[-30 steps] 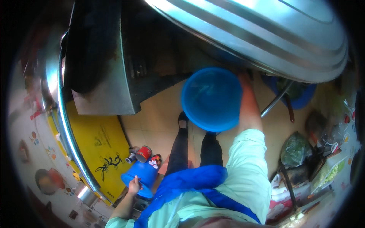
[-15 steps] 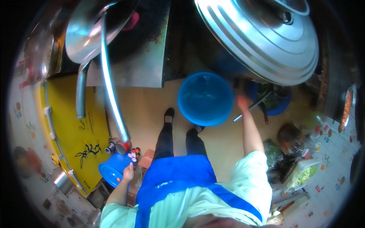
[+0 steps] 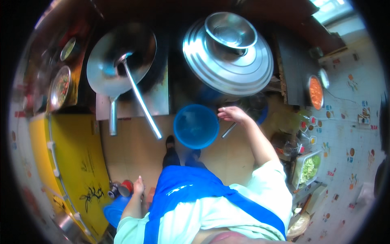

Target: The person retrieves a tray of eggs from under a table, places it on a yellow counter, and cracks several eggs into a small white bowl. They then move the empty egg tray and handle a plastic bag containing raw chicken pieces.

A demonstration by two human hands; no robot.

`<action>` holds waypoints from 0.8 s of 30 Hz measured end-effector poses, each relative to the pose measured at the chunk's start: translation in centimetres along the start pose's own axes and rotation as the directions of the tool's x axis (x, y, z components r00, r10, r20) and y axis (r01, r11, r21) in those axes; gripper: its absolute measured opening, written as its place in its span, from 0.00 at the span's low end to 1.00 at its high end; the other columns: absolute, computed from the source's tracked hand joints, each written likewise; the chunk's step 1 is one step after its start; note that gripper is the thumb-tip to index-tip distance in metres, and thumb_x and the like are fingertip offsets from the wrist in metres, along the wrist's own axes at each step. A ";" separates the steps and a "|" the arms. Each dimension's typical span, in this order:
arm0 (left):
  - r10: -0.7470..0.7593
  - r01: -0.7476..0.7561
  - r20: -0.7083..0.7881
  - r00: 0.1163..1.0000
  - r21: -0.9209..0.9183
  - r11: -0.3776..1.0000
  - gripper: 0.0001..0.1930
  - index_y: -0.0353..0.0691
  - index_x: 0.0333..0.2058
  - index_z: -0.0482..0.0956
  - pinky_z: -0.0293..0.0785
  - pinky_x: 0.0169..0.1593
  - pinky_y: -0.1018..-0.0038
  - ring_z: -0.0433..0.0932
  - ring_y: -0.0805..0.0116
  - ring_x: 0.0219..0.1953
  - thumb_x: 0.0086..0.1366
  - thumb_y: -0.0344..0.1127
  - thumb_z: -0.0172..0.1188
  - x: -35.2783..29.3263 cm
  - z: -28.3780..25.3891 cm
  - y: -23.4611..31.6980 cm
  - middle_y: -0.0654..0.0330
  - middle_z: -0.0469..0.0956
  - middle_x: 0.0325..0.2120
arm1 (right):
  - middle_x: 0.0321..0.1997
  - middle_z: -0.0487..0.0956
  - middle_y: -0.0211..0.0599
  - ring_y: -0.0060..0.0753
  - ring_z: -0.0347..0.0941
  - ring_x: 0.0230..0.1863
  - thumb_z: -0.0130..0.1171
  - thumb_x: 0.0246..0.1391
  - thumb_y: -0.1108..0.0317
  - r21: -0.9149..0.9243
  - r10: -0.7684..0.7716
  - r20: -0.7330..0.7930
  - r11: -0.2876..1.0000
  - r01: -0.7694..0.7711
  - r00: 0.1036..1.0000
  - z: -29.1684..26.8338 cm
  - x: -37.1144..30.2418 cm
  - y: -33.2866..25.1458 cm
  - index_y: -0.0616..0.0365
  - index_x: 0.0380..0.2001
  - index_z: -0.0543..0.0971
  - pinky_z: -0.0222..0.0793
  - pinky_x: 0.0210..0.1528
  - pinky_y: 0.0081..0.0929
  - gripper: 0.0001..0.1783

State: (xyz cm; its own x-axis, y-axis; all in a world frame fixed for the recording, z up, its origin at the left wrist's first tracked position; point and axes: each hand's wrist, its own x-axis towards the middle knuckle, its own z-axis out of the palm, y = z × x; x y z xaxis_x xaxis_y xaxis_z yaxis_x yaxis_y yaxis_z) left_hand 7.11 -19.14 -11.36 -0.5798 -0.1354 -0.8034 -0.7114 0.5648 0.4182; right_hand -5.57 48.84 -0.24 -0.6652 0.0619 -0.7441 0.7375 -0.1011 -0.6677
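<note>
My right hand [image 3: 233,114] reaches beside the rim of a round blue basin [image 3: 196,127], fingers apart and holding nothing. A gap seems to lie between the fingertips and the rim. Down at my left side, my left hand [image 3: 139,187] hangs loosely with nothing visible in it, next to a blue bucket [image 3: 115,210] and a red-topped can [image 3: 127,186]. Ahead on the left, a wok [image 3: 99,77] sits on the stove with a long-handled ladle [image 3: 140,97] resting in it. Ahead on the right, a big ridged steel lid [image 3: 203,61] carries a steel bowl [image 3: 231,30].
A yellow cabinet [image 3: 77,162] stands on my left. Dishes of food, including a diced mix [image 3: 61,86] and an orange-red dish [image 3: 315,92], flank the stove. At right are bottles [image 3: 304,128] and a tub of chopped greens [image 3: 308,168]. A metal handle [image 3: 229,130] juts out near the basin.
My view has lifted, showing more of the stove and side counters. My right hand has come up and left toward the basin's rim. My left hand stays low at my side.
</note>
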 end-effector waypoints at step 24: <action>-0.079 0.078 0.010 0.997 0.040 0.996 0.22 0.37 0.22 0.70 0.66 0.17 0.73 0.69 0.70 0.13 0.71 0.47 0.44 3.9 -10.0 3.5 0.61 0.70 0.13 | 0.43 0.72 0.51 0.41 0.75 0.32 0.47 0.61 0.70 0.447 -0.011 -0.847 0.525 0.724 0.531 -12.7 10.8 -26.5 0.68 0.48 0.66 0.77 0.28 0.26 0.15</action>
State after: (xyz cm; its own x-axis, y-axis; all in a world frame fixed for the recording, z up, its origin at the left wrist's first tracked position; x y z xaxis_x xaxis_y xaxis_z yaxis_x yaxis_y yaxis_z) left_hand -1.63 -25.81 -8.81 -0.5181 -0.1713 -0.8380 -0.7382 0.5845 0.3369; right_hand -30.85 64.84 9.15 -0.2627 0.8753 -0.4061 -0.1463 -0.4521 -0.8799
